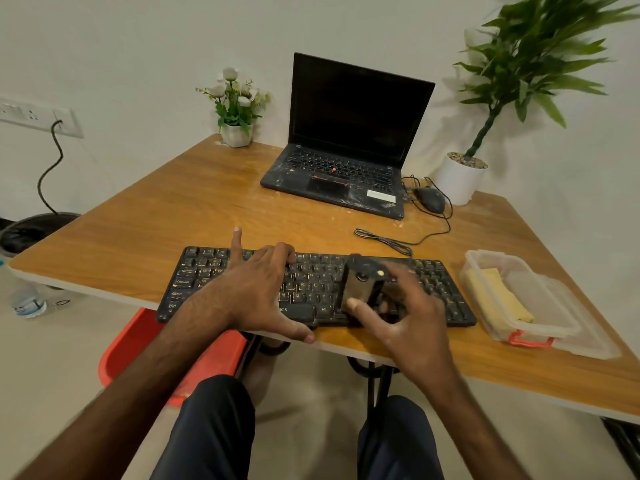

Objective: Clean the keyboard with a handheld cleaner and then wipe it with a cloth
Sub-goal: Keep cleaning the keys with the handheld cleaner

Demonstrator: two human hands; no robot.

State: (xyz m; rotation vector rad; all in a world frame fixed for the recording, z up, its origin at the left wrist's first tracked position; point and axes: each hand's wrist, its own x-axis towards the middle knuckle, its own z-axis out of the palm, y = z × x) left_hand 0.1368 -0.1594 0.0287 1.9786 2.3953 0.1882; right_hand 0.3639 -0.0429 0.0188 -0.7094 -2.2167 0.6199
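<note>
Keyboard (311,284) lies at the table's (173,209) 6 o'clock edge; left hand (256,289) rests on its 9 o'clock half, fingers (237,244) released, spread; right hand (408,317) grasps the handheld cleaner (360,285) over the keys; yellow cloth (498,296) at 3 o'clock.

This looks like a small office or home study corner. A wooden desk (166,209) stands against a plain wall, holding an open laptop (346,140), a wired mouse (430,199) and a separate keyboard (311,282). A wall socket panel (34,116), a waste bin (31,232) and two potted plants (236,109) surround it.
</note>
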